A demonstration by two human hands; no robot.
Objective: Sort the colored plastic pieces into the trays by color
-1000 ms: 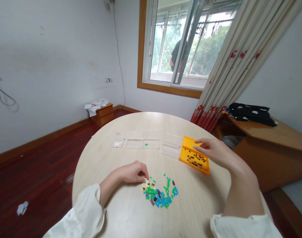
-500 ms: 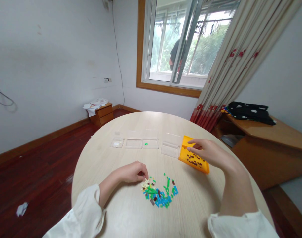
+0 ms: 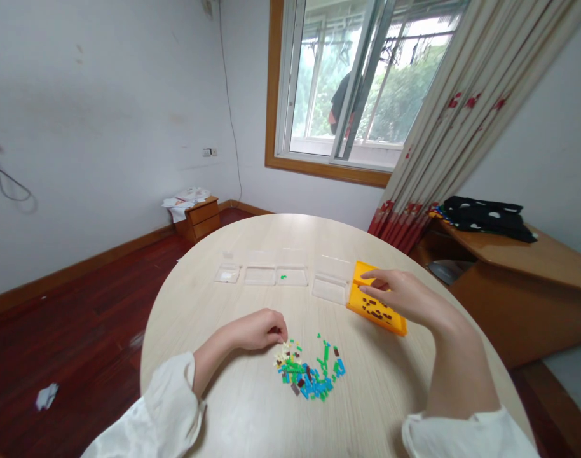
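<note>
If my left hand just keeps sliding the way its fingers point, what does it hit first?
Most likely the pile of small bricks: the left hand rests on the table with its fingertips at the pile's cream-coloured edge, though actual contact is hard to judge.

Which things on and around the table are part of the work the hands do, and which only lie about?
In use:
- left hand at the pile of small bricks
- right hand over the orange tray with dark pieces
- clear trays

Lying about:
- dark cloth on the side desk
- small cabinet
- paper scrap on the floor
</note>
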